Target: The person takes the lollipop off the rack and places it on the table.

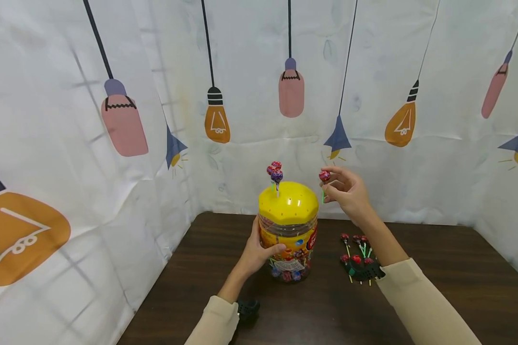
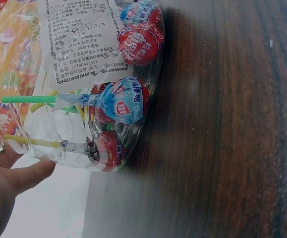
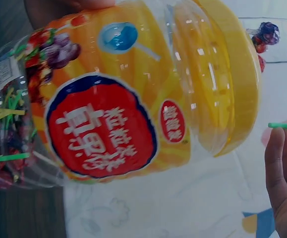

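Note:
My left hand (image 1: 256,251) grips a clear plastic candy jar (image 1: 293,242) from its left side, thumb across the front. The yellow lid (image 1: 291,206) is dotted with small holes. A few wrapped lollipops (image 1: 276,176) stand upright by their sticks at the left of the lid. To the right of the lid, my right hand (image 1: 349,196) pinches a red lollipop (image 1: 324,176), its green stick (image 3: 282,126) pointing down. Through the jar wall in the left wrist view, lollipops such as a blue-wrapped one (image 2: 126,100) lie at the bottom.
Several red lollipops (image 1: 356,259) lie in two loose rows on the dark wooden table (image 1: 319,311), below my right forearm and partly behind its black wrist strap (image 1: 364,271). White cloth (image 1: 250,167) printed with hanging lamps closes off the back and sides.

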Available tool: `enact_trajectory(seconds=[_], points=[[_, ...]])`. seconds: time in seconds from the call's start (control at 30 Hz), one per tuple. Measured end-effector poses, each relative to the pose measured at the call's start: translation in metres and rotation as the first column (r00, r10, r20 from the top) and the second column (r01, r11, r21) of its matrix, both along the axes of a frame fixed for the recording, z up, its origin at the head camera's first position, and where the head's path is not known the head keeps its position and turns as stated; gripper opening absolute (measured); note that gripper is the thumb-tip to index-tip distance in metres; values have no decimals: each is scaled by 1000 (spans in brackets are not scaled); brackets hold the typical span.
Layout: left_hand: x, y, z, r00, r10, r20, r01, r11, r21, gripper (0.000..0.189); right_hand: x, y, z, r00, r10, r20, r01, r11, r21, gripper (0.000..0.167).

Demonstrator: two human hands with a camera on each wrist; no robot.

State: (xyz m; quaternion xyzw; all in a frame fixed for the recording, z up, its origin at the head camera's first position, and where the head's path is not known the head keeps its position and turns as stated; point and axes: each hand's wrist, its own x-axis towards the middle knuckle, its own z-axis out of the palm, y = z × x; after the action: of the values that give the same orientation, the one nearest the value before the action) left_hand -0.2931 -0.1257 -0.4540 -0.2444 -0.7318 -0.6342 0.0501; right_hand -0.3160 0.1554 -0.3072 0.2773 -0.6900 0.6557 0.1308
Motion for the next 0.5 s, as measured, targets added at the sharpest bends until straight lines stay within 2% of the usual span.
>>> enact_trajectory(seconds=[0.27,0.5], points=[[0,0,0,1000,5,3,-5,1000,-3,98,8,19,-29,998,-45,39,43,998,50,38],[2,0,1,1000,3,6,-3,1000,-3,99,19,40,-63,991,-92,95,81,990,112,39]])
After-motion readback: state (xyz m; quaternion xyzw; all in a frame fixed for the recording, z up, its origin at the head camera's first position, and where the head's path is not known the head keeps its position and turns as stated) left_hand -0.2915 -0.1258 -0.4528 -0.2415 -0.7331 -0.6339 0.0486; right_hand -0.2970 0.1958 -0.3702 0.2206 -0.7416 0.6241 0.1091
